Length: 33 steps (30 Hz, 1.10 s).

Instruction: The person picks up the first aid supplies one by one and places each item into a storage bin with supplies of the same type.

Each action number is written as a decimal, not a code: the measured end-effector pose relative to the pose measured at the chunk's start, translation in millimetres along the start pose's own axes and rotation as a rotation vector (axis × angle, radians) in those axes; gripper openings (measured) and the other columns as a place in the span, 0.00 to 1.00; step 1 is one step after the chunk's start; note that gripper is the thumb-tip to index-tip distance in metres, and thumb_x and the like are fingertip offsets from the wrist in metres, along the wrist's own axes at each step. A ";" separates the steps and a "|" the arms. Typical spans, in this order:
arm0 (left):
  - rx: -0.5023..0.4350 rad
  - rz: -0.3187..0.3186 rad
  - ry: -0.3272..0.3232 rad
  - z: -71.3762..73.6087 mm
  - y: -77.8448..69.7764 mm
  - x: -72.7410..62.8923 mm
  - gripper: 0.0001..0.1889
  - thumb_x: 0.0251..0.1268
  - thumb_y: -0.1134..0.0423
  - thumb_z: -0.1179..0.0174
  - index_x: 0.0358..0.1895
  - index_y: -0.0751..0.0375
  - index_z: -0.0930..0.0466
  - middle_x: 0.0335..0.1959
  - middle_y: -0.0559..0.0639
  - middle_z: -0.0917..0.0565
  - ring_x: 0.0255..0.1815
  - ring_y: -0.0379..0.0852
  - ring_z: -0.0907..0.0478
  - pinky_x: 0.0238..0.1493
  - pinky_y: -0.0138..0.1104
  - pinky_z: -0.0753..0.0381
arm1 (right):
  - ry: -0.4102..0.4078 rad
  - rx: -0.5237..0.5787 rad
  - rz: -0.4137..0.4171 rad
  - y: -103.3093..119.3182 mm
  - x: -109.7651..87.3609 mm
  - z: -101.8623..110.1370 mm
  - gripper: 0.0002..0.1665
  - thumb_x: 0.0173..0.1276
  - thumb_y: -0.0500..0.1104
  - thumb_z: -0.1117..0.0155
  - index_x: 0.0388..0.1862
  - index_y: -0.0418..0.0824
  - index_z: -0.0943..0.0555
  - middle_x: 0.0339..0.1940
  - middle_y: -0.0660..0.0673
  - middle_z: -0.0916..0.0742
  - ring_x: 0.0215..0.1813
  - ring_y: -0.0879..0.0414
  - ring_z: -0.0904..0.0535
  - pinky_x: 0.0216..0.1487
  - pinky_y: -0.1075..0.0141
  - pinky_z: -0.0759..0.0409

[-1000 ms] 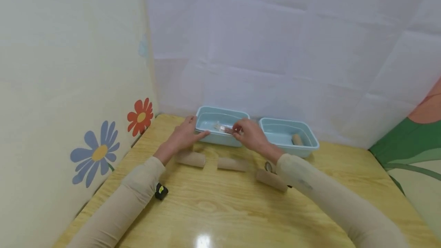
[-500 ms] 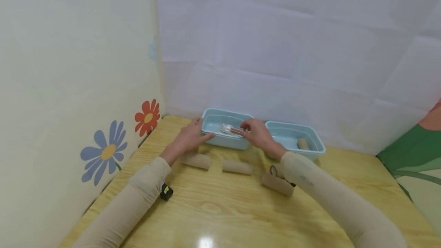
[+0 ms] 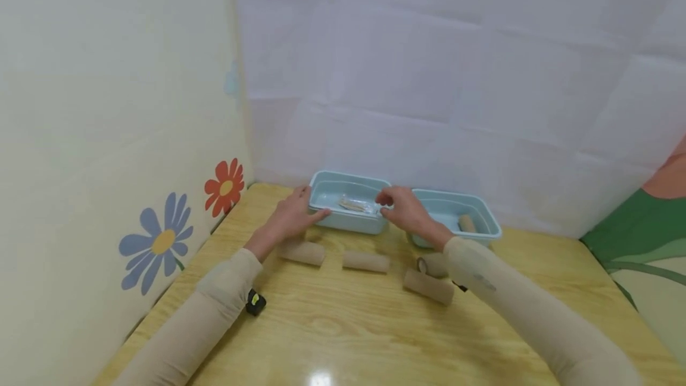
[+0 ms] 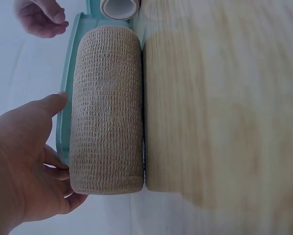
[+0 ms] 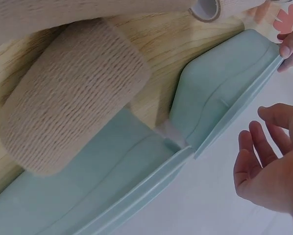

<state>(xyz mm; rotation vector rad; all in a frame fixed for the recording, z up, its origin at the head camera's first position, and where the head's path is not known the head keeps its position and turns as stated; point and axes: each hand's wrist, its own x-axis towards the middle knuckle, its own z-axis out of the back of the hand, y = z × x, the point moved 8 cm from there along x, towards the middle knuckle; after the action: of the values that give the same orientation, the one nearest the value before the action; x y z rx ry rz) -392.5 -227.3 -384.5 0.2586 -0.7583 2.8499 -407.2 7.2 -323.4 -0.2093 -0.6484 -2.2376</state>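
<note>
My left hand [image 3: 292, 214] holds the left end of the left light blue plastic bin [image 3: 348, 222]. Its thumb lies on the near rim and its fingers curl behind the end, as the left wrist view shows. A small clear packet [image 3: 352, 204] with something pale brown inside lies in that bin; its kind is too small to tell. Above the bin's right end is my right hand [image 3: 404, 210], fingers loosely bent; the right wrist view shows nothing between them. A beige roll with a crepe-like weave [image 4: 107, 110] lies before the left bin, below my left hand.
The right light blue bin [image 3: 488, 234] stands beside the left one and contains a small beige roll [image 3: 467, 223]. Several beige rolls, including a middle one [image 3: 366, 261] and a front right one [image 3: 428, 287], lie on the wooden table [image 3: 321, 326]. A white sheet [image 3: 364, 76] hangs behind.
My right hand has let go of the clear packet, which now lies in the left bin. That hand has moved slightly right and up from it. The left hand stays at the bin's end.
</note>
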 end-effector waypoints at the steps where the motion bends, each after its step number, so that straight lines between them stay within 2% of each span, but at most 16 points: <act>1: 0.002 0.001 0.000 -0.3 0.3 0.1 0.50 0.72 0.35 0.44 0.79 0.74 0.50 0.74 0.72 0.40 0.68 0.70 0.35 0.66 0.63 0.37 | 0.010 0.005 -0.002 -1.4 -1.4 1.1 0.10 0.66 0.31 0.33 0.47 0.31 0.15 0.44 0.36 0.13 0.47 0.44 0.18 0.51 0.53 0.20; 7: 0.020 0.005 0.004 0.0 9.4 0.7 0.53 0.71 0.32 0.46 0.79 0.74 0.51 0.74 0.72 0.41 0.69 0.70 0.36 0.67 0.63 0.38 | 0.040 0.044 -0.021 -6.9 -4.4 9.9 0.11 0.69 0.31 0.35 0.49 0.29 0.16 0.47 0.34 0.14 0.50 0.41 0.19 0.53 0.50 0.21; 11: 0.028 0.008 -0.002 3.4 14.8 0.8 0.53 0.71 0.31 0.47 0.79 0.75 0.52 0.75 0.72 0.41 0.70 0.70 0.36 0.67 0.63 0.39 | 0.020 0.036 0.009 -10.4 -4.3 17.9 0.12 0.67 0.30 0.35 0.48 0.27 0.17 0.46 0.34 0.14 0.50 0.39 0.19 0.53 0.49 0.21; 14: 0.024 0.016 0.004 6.1 16.7 -0.6 0.53 0.72 0.33 0.47 0.79 0.75 0.53 0.75 0.73 0.42 0.71 0.70 0.38 0.68 0.64 0.41 | 0.035 0.027 0.018 -15.2 -6.1 20.8 0.12 0.67 0.29 0.36 0.49 0.27 0.17 0.47 0.34 0.14 0.51 0.38 0.19 0.54 0.46 0.22; 21: 0.031 0.015 0.005 11.8 16.4 -1.6 0.51 0.73 0.35 0.46 0.78 0.77 0.53 0.75 0.75 0.43 0.71 0.73 0.39 0.67 0.66 0.41 | 0.071 0.008 -0.060 -31.6 -17.5 26.1 0.15 0.73 0.36 0.36 0.54 0.29 0.17 0.52 0.34 0.15 0.57 0.35 0.21 0.58 0.46 0.24; 27: 0.028 -0.003 0.009 10.5 12.2 -0.9 0.49 0.74 0.39 0.45 0.77 0.78 0.51 0.74 0.74 0.41 0.69 0.72 0.36 0.65 0.67 0.40 | 0.094 0.031 -0.140 -46.8 -38.2 31.0 0.18 0.75 0.36 0.37 0.57 0.26 0.20 0.56 0.31 0.17 0.60 0.33 0.24 0.60 0.42 0.27; 33: 0.020 -0.010 0.010 9.7 5.4 -2.2 0.49 0.75 0.39 0.45 0.78 0.78 0.52 0.74 0.75 0.42 0.69 0.71 0.36 0.65 0.66 0.39 | 0.055 0.050 -0.191 -69.1 -57.5 40.1 0.21 0.75 0.39 0.37 0.60 0.24 0.22 0.58 0.29 0.18 0.63 0.31 0.26 0.61 0.40 0.28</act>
<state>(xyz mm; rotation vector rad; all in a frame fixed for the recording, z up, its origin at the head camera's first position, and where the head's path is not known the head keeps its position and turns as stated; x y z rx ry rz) -390.4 -237.1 -379.2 0.2501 -0.7246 2.8492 -420.6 103.9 -335.5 -0.0630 -0.7200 -2.3969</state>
